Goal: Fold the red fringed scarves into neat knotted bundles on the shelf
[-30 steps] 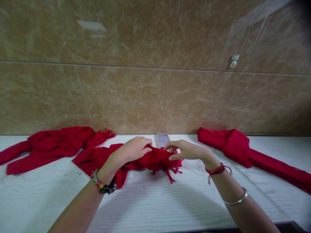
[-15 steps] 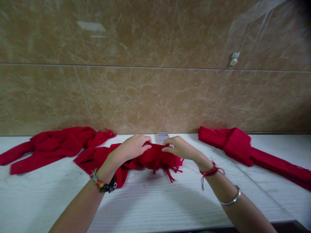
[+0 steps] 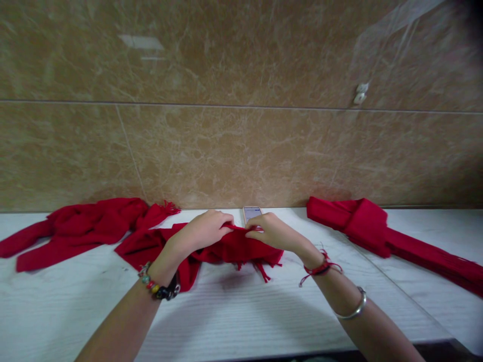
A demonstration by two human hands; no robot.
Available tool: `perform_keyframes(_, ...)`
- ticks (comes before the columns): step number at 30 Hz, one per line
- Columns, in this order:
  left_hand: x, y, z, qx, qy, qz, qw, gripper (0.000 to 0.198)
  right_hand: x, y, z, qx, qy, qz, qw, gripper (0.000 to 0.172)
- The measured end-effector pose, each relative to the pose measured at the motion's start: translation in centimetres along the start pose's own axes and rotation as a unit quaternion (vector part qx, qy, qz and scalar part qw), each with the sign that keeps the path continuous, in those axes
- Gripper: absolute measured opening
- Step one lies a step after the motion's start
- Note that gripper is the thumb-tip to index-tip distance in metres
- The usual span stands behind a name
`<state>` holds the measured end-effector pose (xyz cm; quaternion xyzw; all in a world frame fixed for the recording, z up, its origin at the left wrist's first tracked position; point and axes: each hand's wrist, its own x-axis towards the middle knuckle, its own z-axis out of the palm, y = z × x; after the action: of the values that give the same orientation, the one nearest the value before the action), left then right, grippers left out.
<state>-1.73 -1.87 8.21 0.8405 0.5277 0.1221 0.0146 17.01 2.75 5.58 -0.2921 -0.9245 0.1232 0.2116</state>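
A red fringed scarf (image 3: 222,251) lies bunched in the middle of the table, its upper edge lifted between my two hands. My left hand (image 3: 206,230) pinches that edge with thumb and fingers. Close by on the right, my right hand (image 3: 273,232) grips the same edge, thumb under the fingers. The scarf's tassels hang toward me below the hands. My left forearm and its beaded bracelet cover part of the cloth.
Another red scarf (image 3: 90,223) lies crumpled at the left. A folded, knotted red scarf (image 3: 366,223) stretches along the right side. Behind my hands a phone (image 3: 252,213) rests on the white table (image 3: 226,322), near the tiled wall (image 3: 234,151). A small white figure (image 3: 361,93) is on the wall.
My right hand has moved slightly left, closer to my left hand. The lifted scarf edge between them now looks narrower and flatter.
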Motion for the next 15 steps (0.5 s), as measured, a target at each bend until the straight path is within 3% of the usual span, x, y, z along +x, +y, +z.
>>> perform_keyframes(7, -0.3, -1.0, -0.2, 0.024, 0.018, 0.015, 0.999, 0.027, -0.3, 1.3, -1.1, -0.024, 0.004, 0.028, 0.999, 0.009)
perform_keyframes(12, 0.0, -0.3, 0.1, 0.014, 0.029, -0.005, 0.999, 0.028, 0.1, 0.3, 0.1, 0.035, 0.037, -0.005, 0.999, 0.02)
perform_keyframes(15, 0.0, -0.1, -0.1, 0.013, 0.032, -0.006, 0.999, 0.027, 0.5, -0.4, 0.5, 0.018, 0.041, 0.002, 0.999, 0.009)
